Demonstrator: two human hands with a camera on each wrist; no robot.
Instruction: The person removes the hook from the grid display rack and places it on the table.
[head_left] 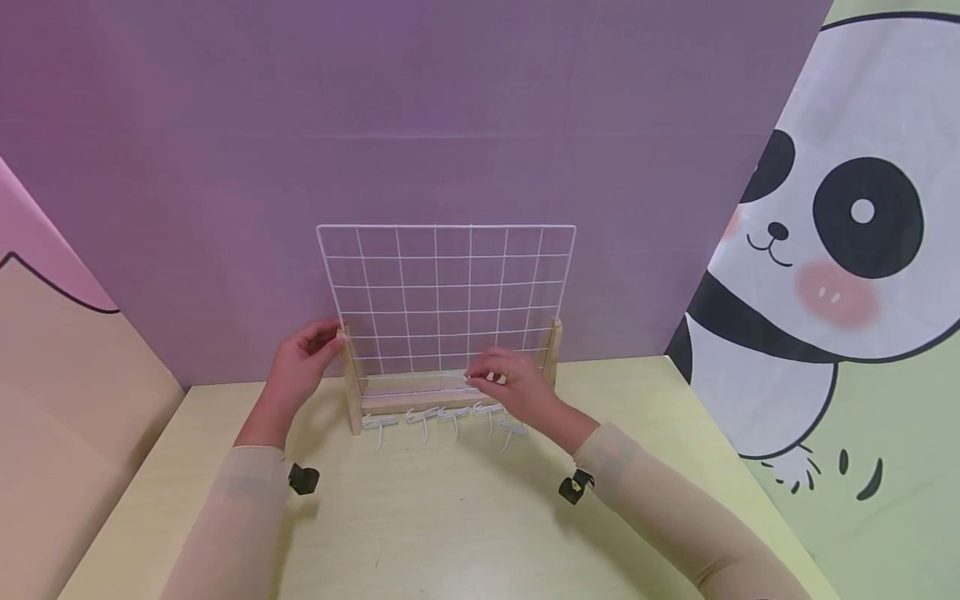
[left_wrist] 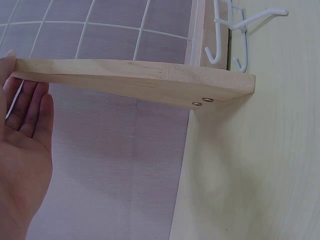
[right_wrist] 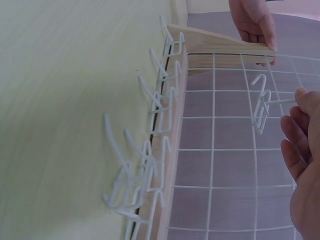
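Our left hand [head_left: 303, 360] rests with straight, relaxed fingers on the left wooden post [head_left: 350, 379] of the grid [head_left: 442, 292], which stands at the back of the table [head_left: 420, 517]. Our right hand [head_left: 510, 385] pinches a white hook [right_wrist: 263, 104] (only the right wrist view shows it), held against the wires. More hooks [head_left: 442, 419] lie along the base.

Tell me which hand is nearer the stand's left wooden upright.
Left. The left hand touches the left wooden upright; the right hand holds a white hook near the grid's lower right.
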